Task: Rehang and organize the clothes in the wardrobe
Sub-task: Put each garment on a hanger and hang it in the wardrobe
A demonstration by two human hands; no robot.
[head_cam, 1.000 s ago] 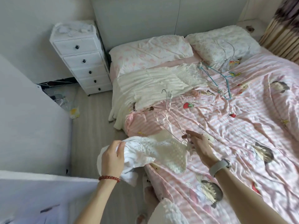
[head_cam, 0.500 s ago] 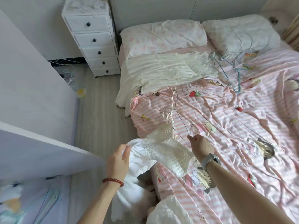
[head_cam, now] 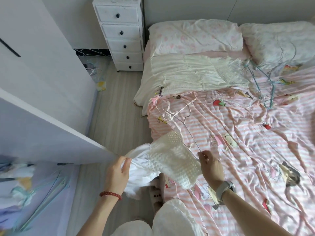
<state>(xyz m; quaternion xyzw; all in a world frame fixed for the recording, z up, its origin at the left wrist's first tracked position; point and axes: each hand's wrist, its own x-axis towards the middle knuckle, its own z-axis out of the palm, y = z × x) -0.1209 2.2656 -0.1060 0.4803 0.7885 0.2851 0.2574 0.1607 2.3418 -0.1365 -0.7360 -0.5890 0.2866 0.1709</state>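
hanger: thin wire hanger (head_cam: pixel 183 123) lying on the pink striped bedspread (head_cam: pixel 238 150), long axis diagonal — hook up toward the pillows (head_cam: pixel 196 37), near end down at my right hand

garment: white knit top (head_cam: pixel 172 160) at the bed's left edge, partly threaded on the hanger, plain white part hanging off the side

right hand (head_cam: pixel 211 166): fingers pinched on the hanger's near end

left hand (head_cam: pixel 117 174): curled into the white fabric, gripping it

vs a second ago: view swung left — wardrobe door (head_cam: pixel 42 133) fills more of the frame, the garment's pulled wider
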